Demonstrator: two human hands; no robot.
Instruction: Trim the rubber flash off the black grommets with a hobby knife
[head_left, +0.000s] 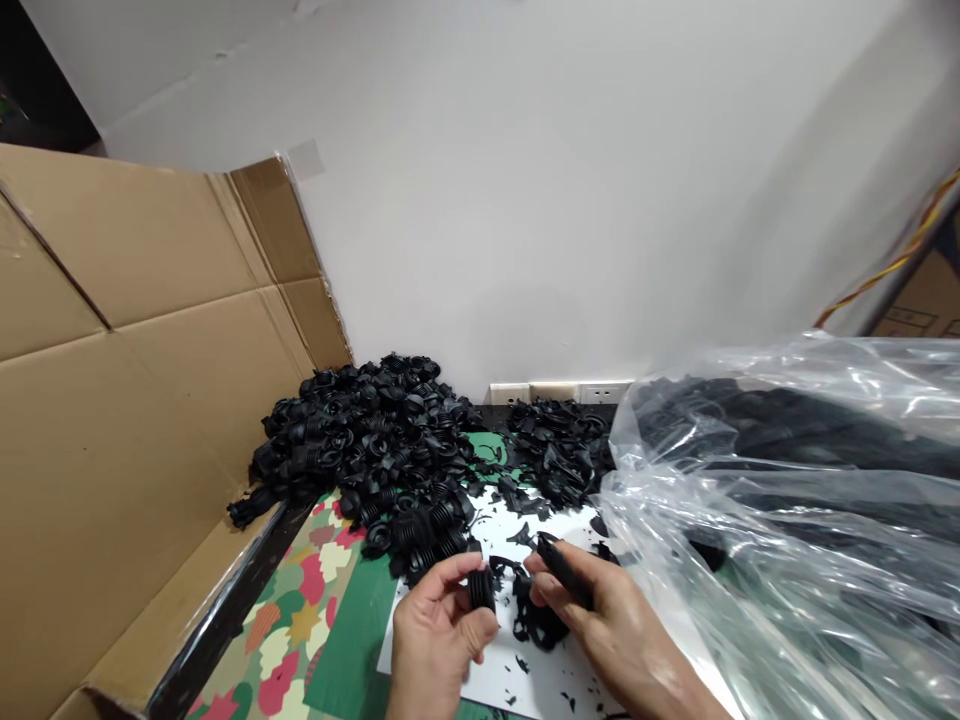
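Note:
My left hand (444, 632) pinches a small black ribbed rubber bellows (481, 588) between thumb and fingers, over a white sheet (491, 690). To its right, my right hand (592, 610) grips a slim black pen-like tool (564, 570); its tip points up and left, and I cannot make out its exact kind. The two hands are a short gap apart. Black rubber scraps (536, 625) lie on the sheet beneath and between them. Just beyond my left hand rises a large pile of similar black bellows (375, 430).
A tall cardboard sheet (165, 340) stands on the left. Another heap of black offcuts (562, 450) lies near the wall, below sockets (606, 393). At right, a clear plastic bag (780, 500) holds dark pieces. A green board (352, 630) and patterned paper (289, 640) lie under the white sheet.

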